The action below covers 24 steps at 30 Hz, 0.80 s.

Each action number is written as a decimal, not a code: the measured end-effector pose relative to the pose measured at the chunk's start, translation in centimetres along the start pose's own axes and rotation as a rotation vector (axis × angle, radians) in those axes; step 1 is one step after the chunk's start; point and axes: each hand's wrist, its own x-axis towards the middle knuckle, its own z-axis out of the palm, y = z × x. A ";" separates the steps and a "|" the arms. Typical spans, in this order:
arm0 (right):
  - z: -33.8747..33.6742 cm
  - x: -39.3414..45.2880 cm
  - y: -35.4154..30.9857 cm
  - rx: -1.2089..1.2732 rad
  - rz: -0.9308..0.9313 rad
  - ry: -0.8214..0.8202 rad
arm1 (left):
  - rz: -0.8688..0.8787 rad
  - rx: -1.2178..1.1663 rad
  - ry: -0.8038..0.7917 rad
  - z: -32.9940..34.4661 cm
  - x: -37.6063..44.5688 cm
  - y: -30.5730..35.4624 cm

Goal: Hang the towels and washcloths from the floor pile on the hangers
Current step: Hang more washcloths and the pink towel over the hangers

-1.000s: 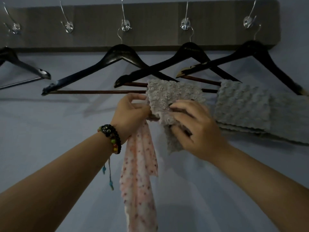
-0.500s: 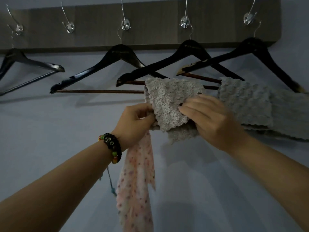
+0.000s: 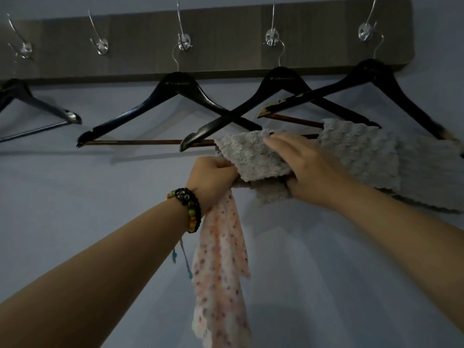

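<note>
While the head view looks up at a wooden hook rail on the wall, the right hand lies flat on a grey washcloth folded over the bar of the second hanger from the right, its thumb under the lower flap, so the cloth is pinched between thumb and fingers; the left hand is closed on that cloth's left edge and also on a pink dotted cloth (a thin one, hanging slack below the wrist); to the right, a larger grey towel is already draped over the rightmost hanger. By my reading, one piece is hung, the washcloth is nearly settled and needs only straightening, and the pink cloth is not yet placed; the middle hanger and the far-left hanger carry nothing. The floor pile is out of view, so I cannot tell how much remains there.
</note>
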 end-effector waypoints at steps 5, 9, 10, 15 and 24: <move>0.1 0.1 0.8 -0.179 -0.229 0.186 | 0.043 0.189 -0.030 -0.2 -0.4 -1.2; -0.3 -0.8 -0.7 -0.248 -0.165 0.187 | 0.033 0.261 0.051 -1.0 -0.5 -2.3; -0.2 -1.0 -1.3 -0.240 -0.120 0.147 | 0.019 0.249 0.066 -1.2 -0.5 -2.6; -0.6 -1.0 -4.5 0.225 0.185 0.079 | 0.084 0.187 0.045 -2.1 -0.8 -4.5; 1.4 4.1 -3.2 0.551 0.860 0.187 | -0.010 -0.189 0.077 -2.8 0.5 -2.7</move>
